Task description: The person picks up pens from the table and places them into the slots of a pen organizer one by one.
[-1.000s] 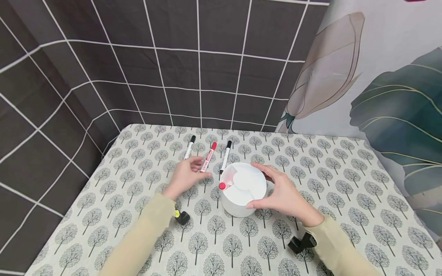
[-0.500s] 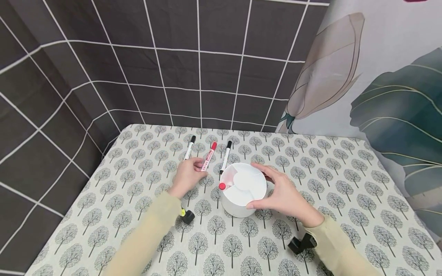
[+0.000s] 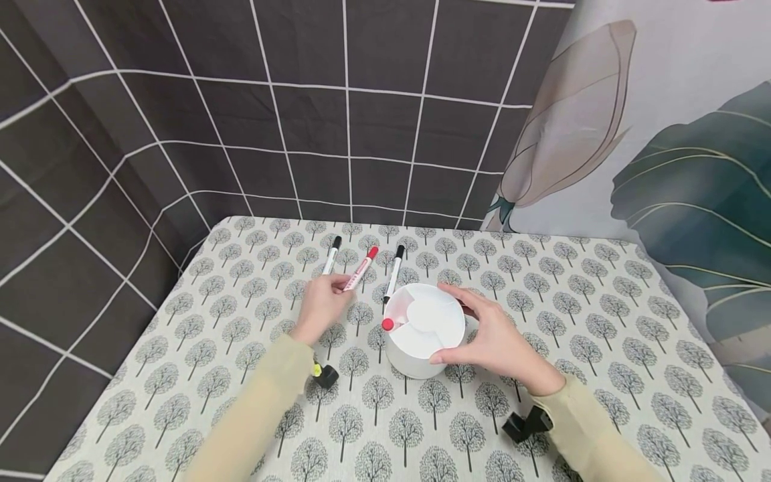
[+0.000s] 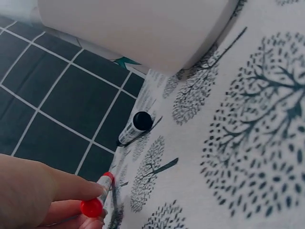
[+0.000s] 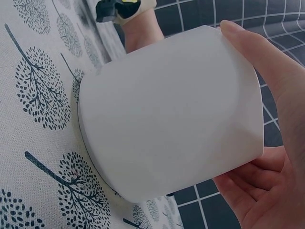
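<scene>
My left hand (image 3: 323, 302) pinches the near end of a red-capped marker (image 3: 363, 266); the far cap tilts up and to the right. In the left wrist view its red end (image 4: 91, 207) shows between thumb and fingers. My right hand (image 3: 490, 335) grips the rim and side of a white round divided organizer (image 3: 415, 365) standing on the table, thumb in front and fingers behind. Its smooth wall (image 5: 167, 114) fills the right wrist view. One red-tipped marker (image 3: 387, 325) leans in the organizer's left compartment.
Two black-capped white markers lie on the tree-print tablecloth (image 3: 355, 415): one (image 3: 332, 256) beyond my left hand, the other (image 3: 394, 271) just behind the organizer. A dark grid-patterned curtain (image 3: 301, 120) hangs behind the table, a floral one (image 3: 602, 147) at right.
My left hand has closed on the red-capped marker, and the marker's near end has swung left and lifted slightly. My right hand and the organizer have stayed in place.
</scene>
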Demonstrator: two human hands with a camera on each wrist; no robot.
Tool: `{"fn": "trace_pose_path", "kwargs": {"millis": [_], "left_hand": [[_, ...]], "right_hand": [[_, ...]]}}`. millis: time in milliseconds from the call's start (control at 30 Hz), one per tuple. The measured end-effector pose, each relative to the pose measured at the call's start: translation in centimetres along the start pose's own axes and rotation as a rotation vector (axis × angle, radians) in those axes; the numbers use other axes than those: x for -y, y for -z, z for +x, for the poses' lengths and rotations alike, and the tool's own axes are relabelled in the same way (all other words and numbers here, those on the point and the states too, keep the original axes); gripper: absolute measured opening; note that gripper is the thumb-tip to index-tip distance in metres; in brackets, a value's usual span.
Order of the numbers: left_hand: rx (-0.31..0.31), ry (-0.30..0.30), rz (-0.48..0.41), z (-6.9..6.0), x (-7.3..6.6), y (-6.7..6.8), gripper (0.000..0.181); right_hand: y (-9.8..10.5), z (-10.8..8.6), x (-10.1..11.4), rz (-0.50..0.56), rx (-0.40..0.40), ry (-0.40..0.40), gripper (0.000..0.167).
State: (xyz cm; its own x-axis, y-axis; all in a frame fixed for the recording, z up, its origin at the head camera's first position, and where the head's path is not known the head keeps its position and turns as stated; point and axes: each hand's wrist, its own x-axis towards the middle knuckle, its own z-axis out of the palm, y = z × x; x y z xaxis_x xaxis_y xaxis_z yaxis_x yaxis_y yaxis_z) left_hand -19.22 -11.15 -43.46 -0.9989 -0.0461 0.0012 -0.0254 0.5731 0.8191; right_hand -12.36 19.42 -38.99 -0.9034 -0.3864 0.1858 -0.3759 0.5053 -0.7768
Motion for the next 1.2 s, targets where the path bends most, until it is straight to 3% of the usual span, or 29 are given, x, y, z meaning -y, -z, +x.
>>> {"fn": "trace_pose_path", "kwargs": {"millis": [233, 467, 700, 933, 1200], "left_hand": [[-0.103, -0.018, -0.078, 0.2, -0.5, 1.1, 0.032], [-0.232, -0.053, -0.19, 0.5, -1.8, 3.1, 0.031], [-0.33, -0.103, -0.373, -0.2, -3.6, 5.2, 0.032], [-0.39, -0.242, -0.568, -1.4, -5.7, 6.5, 0.032], [-0.359, -0.382, -0.641, -3.6, -8.3, 7.3, 0.03]], "right_hand": [[0.0, 0.1, -0.1, 0.004, -0.004, 0.01, 0.115], [0.1, 0.1, 0.1, 0.016, -0.007, 0.018, 0.115], [0.1, 0.1, 0.1, 0.024, -0.005, 0.021, 0.114], [0.1, 0.0, 0.0, 0.022, 0.002, 0.017, 0.115], [0.0, 0.1, 0.0, 0.024, 0.005, 0.017, 0.114]]}}
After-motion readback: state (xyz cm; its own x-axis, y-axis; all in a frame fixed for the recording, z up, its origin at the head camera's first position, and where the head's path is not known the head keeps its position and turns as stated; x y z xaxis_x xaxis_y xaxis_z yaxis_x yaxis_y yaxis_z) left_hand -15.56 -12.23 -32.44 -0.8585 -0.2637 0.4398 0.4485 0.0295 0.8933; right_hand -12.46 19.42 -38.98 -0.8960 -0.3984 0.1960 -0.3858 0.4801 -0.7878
